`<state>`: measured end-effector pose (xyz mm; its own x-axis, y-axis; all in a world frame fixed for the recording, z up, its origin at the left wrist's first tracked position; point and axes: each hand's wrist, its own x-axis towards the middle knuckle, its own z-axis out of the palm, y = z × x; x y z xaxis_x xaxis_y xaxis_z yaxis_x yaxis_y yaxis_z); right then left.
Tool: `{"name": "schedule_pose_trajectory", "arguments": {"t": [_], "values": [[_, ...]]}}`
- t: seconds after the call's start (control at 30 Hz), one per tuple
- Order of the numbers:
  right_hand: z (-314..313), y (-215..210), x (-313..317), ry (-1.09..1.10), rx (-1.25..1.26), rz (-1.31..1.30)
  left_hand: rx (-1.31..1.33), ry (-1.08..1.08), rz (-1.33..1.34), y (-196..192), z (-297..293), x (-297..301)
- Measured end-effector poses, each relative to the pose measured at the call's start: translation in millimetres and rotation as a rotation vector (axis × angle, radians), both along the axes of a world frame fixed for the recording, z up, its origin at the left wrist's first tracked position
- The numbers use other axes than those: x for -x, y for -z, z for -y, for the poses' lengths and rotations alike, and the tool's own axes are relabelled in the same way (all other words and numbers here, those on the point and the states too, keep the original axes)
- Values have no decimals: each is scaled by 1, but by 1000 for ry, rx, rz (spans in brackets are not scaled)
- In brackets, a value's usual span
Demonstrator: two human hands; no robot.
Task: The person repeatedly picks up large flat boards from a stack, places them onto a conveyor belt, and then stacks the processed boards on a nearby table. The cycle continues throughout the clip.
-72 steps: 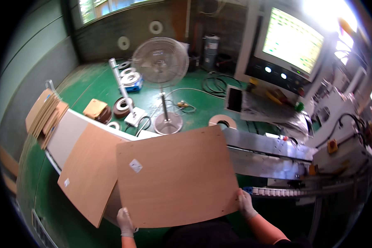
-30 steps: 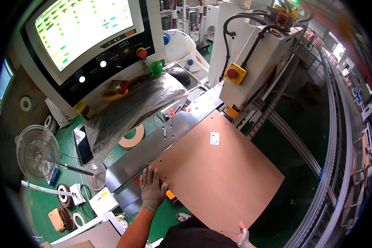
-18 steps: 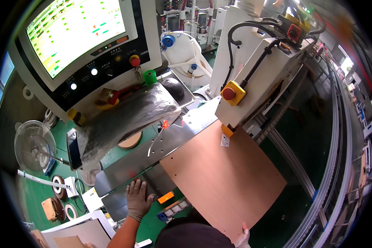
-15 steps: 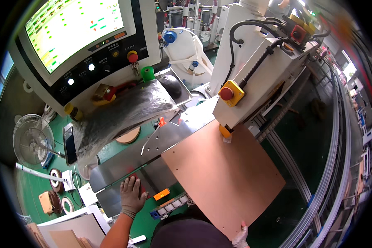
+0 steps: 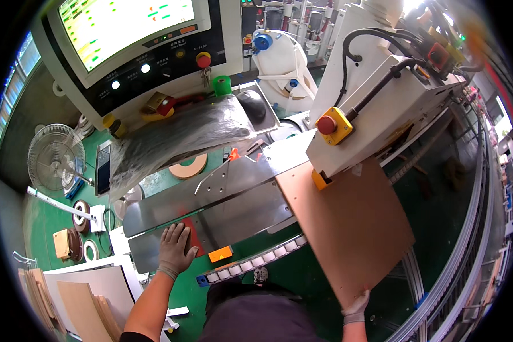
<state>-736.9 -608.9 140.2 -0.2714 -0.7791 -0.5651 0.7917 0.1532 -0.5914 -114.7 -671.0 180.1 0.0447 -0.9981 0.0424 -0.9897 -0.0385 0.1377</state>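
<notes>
A large flat brown board (image 5: 347, 228), with small holes near its edges, lies at the right with its far side under the machine head (image 5: 376, 125). My gloved right hand (image 5: 356, 308) grips its near edge, thumb on top; the other fingers are hidden beneath. Gloved as well, my left hand (image 5: 178, 248) rests flat on the grey metal work table (image 5: 239, 219), fingers stretched out and holding nothing. Beside those fingers is a red patch (image 5: 194, 236) on the metal. An orange block (image 5: 220, 254) sits at the table's near edge, right of that hand.
A strip of white rollers (image 5: 256, 262) runs along the near side. Beyond the table stand a control panel with a lit screen (image 5: 125, 28) and a plastic-covered keyboard tray (image 5: 182, 134). A red stop button (image 5: 326, 125) is on the machine head. Metal rails (image 5: 461, 251) curve at right; wood panels (image 5: 85, 308) lean lower left.
The board has slid right along the machine with my right hand on it, uncovering more of the table and roller strip. My left hand stays flat on the metal. The view has shifted slightly.
</notes>
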Motion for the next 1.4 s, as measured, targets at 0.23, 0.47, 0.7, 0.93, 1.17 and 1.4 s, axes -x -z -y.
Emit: {"name": "schedule_pose_trajectory", "arguments": {"t": [0.23, 0.47, 0.7, 0.93, 1.17, 1.4], "values": [[26, 17, 28, 285, -334, -301, 50, 16, 32, 4, -3, -2], [29, 9, -169, -719, -249, 518, 106, -153, -47, 15, -14, 5], [28, -33, -331, -1150, 178, 240, 12, -19, -225, 0, -143, 14], [-14, -7, -346, -1142, -155, -129, 558, -1087, -853, 77, -423, -127], [-103, 6, -416, -1311, -250, 28, 2121, -1534, -1800, 97, -605, -231], [-153, -13, -515, -1525, -224, -120, 2193, -1656, -1722, 92, -611, -230]]}}
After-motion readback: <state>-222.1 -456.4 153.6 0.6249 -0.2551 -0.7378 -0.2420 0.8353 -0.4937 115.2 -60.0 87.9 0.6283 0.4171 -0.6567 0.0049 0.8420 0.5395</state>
